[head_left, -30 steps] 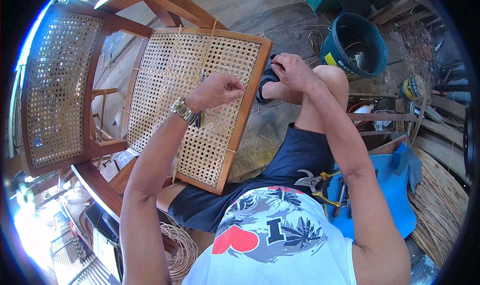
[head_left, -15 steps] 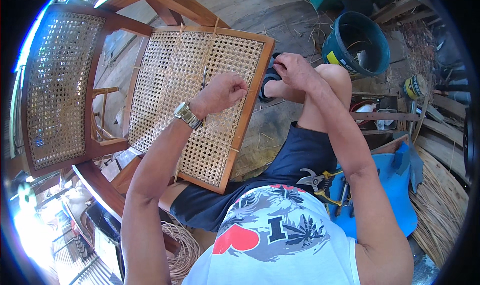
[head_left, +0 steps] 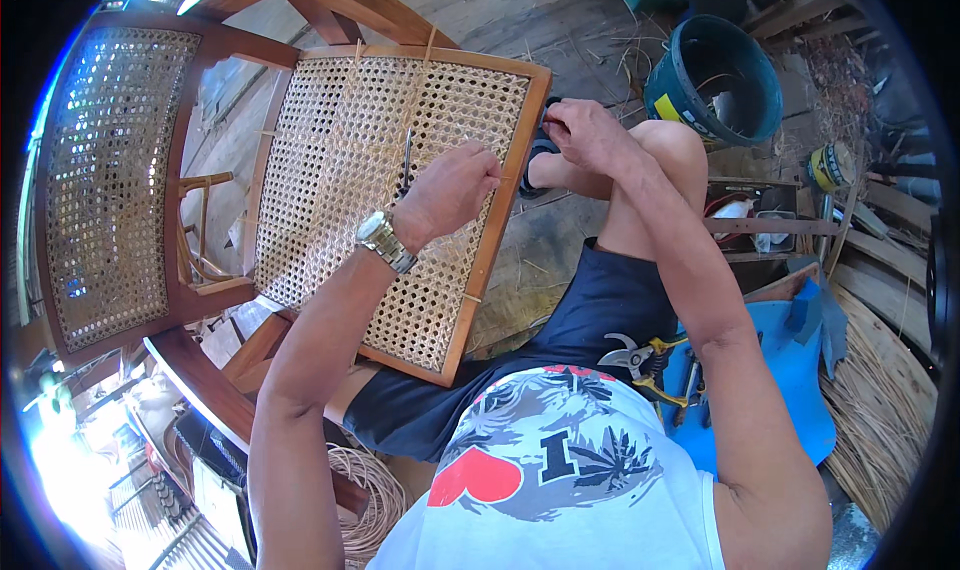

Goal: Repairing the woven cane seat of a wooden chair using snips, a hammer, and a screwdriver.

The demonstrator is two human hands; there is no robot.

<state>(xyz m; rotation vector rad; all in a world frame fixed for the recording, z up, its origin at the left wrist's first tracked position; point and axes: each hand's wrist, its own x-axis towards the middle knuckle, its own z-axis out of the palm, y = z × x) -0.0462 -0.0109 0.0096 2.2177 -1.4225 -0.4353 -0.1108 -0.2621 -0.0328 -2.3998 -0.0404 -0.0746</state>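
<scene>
A cane chair seat (head_left: 330, 140) in a wooden frame lies tilted across my lap, beside the chair's cane back (head_left: 110, 180). My left hand (head_left: 455, 185), a watch on its wrist, is closed over the seat near its right rail; what the fingers hold is hidden. A slim metal tool (head_left: 407, 155) with a dark handle lies on the weave, partly under that hand. My right hand (head_left: 585, 130) is pinched just outside the seat's right rail, above my sandaled foot (head_left: 538, 170); anything between those fingertips is too small to make out.
A green bucket (head_left: 713, 78) and small can (head_left: 830, 168) stand right. Pruning shears (head_left: 635, 370) lie by my hip near a blue plastic seat (head_left: 805, 420). Cane strips (head_left: 870, 410) lie at right, a coil (head_left: 365, 490) at lower left, wooden chair parts (head_left: 210, 370) at left.
My left hand has moved slightly right and turned, its back now more upward. My right hand has risen slightly. The seat's right rail has shifted a little to the right.
</scene>
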